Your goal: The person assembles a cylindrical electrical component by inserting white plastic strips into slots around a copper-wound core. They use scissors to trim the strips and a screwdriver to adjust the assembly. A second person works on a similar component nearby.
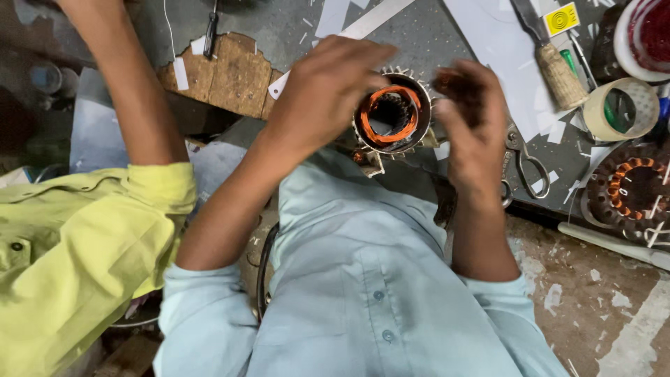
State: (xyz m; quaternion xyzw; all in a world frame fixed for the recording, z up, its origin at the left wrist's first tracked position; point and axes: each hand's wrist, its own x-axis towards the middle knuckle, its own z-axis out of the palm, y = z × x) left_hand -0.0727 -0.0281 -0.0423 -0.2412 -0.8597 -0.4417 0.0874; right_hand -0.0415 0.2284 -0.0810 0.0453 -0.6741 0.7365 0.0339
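A round metal motor stator [391,115] with orange copper windings sits upright in front of my light blue shirt. My left hand [324,94] grips its left rim, fingers curled over the top. My right hand [471,122] is blurred beside the stator's right rim, fingers bent near the windings; I cannot tell whether it touches or holds anything.
Another person's arm in a yellow-green sleeve [132,188] reaches up at the left. Scissors [527,164] lie right of my hand. A second wound stator [631,188], a tape roll [621,108], a rope-handled tool [555,66] and paper scraps lie at the right.
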